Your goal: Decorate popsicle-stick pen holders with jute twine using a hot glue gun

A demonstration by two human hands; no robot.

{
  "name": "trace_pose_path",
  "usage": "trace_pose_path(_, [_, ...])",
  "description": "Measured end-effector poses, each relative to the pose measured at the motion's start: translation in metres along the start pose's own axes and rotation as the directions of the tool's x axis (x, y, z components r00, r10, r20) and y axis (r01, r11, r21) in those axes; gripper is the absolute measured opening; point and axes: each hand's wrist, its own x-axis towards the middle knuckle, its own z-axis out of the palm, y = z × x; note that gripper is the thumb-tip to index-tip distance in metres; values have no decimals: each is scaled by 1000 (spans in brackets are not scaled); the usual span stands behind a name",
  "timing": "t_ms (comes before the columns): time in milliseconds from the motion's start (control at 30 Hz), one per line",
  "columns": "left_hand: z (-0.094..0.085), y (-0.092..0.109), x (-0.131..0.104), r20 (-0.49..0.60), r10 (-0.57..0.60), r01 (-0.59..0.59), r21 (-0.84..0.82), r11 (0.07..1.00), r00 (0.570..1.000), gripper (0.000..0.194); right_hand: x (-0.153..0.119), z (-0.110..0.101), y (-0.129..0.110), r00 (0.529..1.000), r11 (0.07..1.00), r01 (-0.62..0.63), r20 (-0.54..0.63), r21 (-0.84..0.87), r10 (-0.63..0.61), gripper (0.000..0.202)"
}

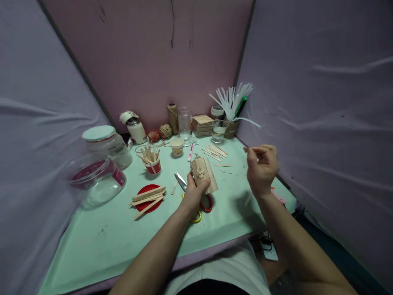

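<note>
My left hand is wrapped round a rounded craft piece of pale wooden sticks, which has a small flower-shaped decoration on its side. Raised above the table's right side, my right hand pinches a small, thin brownish piece at the fingertips, too small to name. Partly under my left hand lie scissors, their blades pointing away; a red handle loop and a yellow one show beside my wrist. Thin wooden sticks lie loose beyond the craft piece.
At left, a red lid bears wide sticks near a paper cup of sticks and a clear plastic tub. Along the back stand a twine ball, wooden squares, a water cup and white glue sticks.
</note>
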Motion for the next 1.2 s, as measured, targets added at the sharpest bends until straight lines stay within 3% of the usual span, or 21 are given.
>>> trace_pose_path(33, [2,2,-1,21,-30,31,-44,999,999,63,1,-5,-3,976,974,209,83,-84,-202,15])
trace_pose_path(67, [3,4,-3,43,-56,59,-80,995,997,61,-1,-8,-6,904,907,404,208,-119,-375,9])
trace_pose_path(133, [5,8,-6,89,-99,110,-119,987,991,59,-6,-13,-8,685,745,666,427,-40,-590,4])
trace_pose_path(200, [6,10,-9,146,-139,158,-130,979,979,57,-11,-15,-5,506,619,782,513,66,-693,10])
trace_pose_path(267, [4,12,-11,199,-178,206,-131,970,964,55,-14,-15,1,435,586,800,551,125,-712,13])
trace_pose_path(367, [2,11,-10,238,-225,260,-126,957,945,52,-16,-14,8,415,646,737,620,200,-666,14])
trace_pose_path(500, [0,7,-8,259,-246,286,-131,949,934,53,-17,-13,7,430,719,645,655,259,-622,14])
trace_pose_path(567, [0,5,-7,260,-238,277,-127,952,936,54,-17,-13,5,421,681,687,624,255,-658,14])
trace_pose_path(700, [2,3,-8,247,-180,215,-125,969,952,56,-21,-15,-1,343,524,833,577,179,-741,14])
trace_pose_path(767, [3,2,-10,231,-128,163,-136,977,964,59,-24,-15,-4,337,501,853,580,145,-742,15])
trace_pose_path(1000, [6,2,-8,180,-58,80,-114,990,982,63,-34,-11,-18,398,570,816,624,93,-672,13])
trace_pose_path(1200, [4,-1,-7,171,-42,61,-108,992,984,61,-42,-8,-24,535,698,716,646,-5,-545,11])
